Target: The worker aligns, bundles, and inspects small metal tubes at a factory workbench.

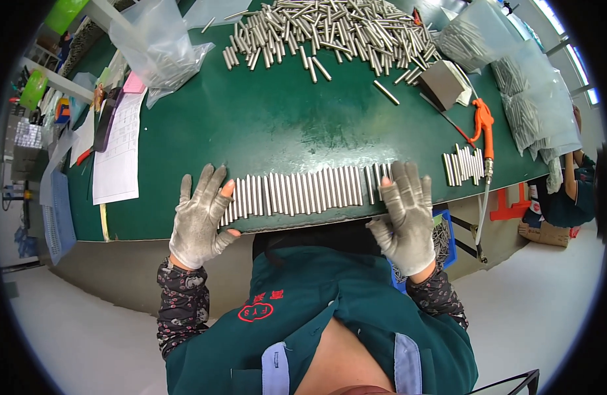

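Note:
A row of shiny metal pins [315, 189] lies side by side along the near edge of the green table [264, 118]. At the row's left end rests my left hand [199, 220], in a grey-white glove with bare thumb and index fingertips; its fingers are stretched out, thumb and index beside the end pins. My right hand [407, 224], gloved alike, lies at the right end with its fingers extended, partly covering the last pins there. Neither hand grips anything.
A large heap of pins [336, 29] covers the far side. Bagged pins [524, 92], an orange air gun [482, 125], a dark block [440, 85] and a small pin group [463, 164] are at right. Papers [119, 151] and a plastic bag [160, 49] lie left; a blue bin [446, 240] stands below.

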Available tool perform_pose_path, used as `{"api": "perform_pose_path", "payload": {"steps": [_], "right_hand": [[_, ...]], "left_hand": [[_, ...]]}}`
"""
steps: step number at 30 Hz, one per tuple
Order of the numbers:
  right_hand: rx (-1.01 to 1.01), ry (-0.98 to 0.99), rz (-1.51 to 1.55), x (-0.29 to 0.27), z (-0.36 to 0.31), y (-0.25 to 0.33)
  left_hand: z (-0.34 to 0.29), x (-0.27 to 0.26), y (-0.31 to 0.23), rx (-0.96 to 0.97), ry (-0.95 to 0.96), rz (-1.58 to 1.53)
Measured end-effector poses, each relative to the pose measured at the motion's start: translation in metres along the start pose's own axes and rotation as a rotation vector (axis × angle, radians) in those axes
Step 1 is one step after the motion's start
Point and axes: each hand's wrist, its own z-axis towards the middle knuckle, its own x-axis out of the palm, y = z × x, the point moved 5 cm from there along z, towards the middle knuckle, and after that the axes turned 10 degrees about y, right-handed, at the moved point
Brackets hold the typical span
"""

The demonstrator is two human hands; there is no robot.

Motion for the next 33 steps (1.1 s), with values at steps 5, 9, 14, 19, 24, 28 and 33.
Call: {"api": "perform_pose_path", "payload": {"steps": [5, 9, 14, 19, 24, 28, 33], "right_hand": [[0.101, 0.07, -0.034, 0.008, -0.008, -0.009], [0.011, 0.132, 0.079, 0.01, 0.0, 0.005], [0.05, 0.111, 0.024, 0.007, -0.01, -0.007], [0.09, 0.072, -0.006, 0.005, -0.018, -0.018], [0.112, 0.037, 0.023, 0.0, -0.025, -0.032], [0.122, 0.015, 0.045, -0.003, -0.03, -0.038], [0.126, -0.002, 0.073, -0.006, -0.031, -0.041]], "left_hand": [[0.004, -0.001, 0.0, -0.008, 0.008, -0.017], [0.005, 0.0, -0.002, -0.009, -0.013, 0.013], [0.027, -0.008, -0.042, 0.127, 0.035, -0.019], [0.051, 0.003, -0.076, 0.183, 0.121, 0.078], [0.06, 0.003, -0.087, 0.179, 0.107, 0.079], [0.071, 0.008, -0.099, 0.215, 0.122, 0.042], [0.079, 0.006, -0.11, 0.236, 0.091, 0.029]]}}
